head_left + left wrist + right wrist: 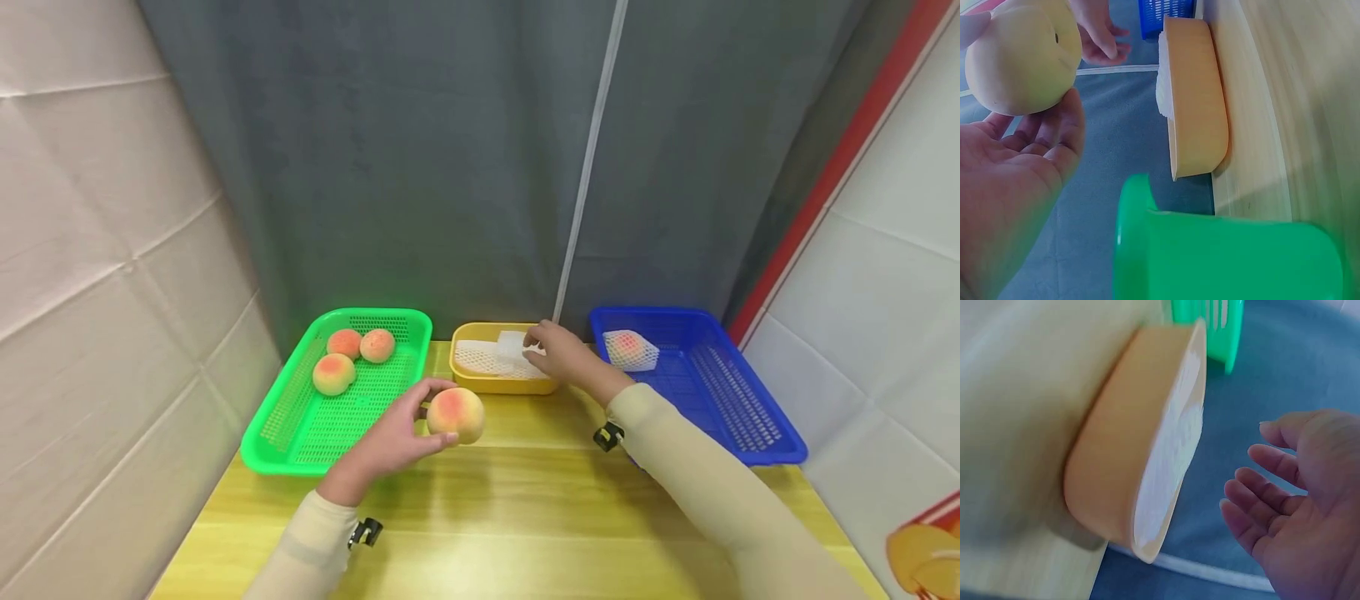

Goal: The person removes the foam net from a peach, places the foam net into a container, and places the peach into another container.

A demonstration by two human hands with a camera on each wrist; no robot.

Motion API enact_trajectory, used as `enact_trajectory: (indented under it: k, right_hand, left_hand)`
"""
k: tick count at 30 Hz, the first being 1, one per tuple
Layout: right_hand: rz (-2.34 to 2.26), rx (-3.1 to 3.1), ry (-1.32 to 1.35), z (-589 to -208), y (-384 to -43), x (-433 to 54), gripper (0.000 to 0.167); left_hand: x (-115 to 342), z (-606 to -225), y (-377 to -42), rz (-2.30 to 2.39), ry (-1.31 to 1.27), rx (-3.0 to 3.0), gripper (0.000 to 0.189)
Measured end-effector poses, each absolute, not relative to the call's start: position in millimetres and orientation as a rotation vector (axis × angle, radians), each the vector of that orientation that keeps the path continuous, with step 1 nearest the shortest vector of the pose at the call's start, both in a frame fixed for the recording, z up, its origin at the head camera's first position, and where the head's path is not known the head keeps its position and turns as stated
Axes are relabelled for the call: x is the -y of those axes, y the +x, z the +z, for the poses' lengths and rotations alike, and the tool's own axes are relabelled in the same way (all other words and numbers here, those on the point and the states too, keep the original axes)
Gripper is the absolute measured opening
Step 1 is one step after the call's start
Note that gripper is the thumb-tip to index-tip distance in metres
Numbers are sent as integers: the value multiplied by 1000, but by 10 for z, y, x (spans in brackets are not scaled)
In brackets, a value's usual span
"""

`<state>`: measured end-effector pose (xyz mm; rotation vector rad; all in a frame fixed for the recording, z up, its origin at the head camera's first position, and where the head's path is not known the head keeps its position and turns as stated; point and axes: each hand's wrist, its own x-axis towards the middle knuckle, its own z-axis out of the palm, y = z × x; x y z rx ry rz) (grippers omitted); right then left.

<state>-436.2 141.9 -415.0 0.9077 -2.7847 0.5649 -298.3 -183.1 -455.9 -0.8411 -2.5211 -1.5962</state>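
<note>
My left hand (401,433) grips a peach (456,415) between thumb and fingers, above the table in front of the baskets. In the left wrist view the same peach (1025,59) sits against the fingertips. Over the right end of a small yellow bin (491,385) is my right hand (564,354). White foam net sleeves (480,357) lie inside that bin. The right wrist view shows my right hand (1300,494) with loosely bent fingers and nothing between them, apart from the foam sleeves (1169,453).
A green basket (300,467) on the left holds three peaches (334,374). On the right stands a blue basket (750,454) with one peach in a foam net (630,350). All rest on a wooden table (510,517), with a dark curtain (375,167) behind.
</note>
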Motion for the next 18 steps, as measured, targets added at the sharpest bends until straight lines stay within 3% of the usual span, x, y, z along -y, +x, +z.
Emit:
enact_trajectory:
  k: [9,18]
  right_hand:
    - [616,2625,1123,-4321,-3719,-1529,11]
    - [740,2710,1127,-4587,-3271,-1697,9]
  left_hand:
    - [1893,-4399,-2998,-1630,-906,2517,64]
    - [2128,-4250,-3066,-1542,-879,2590,65]
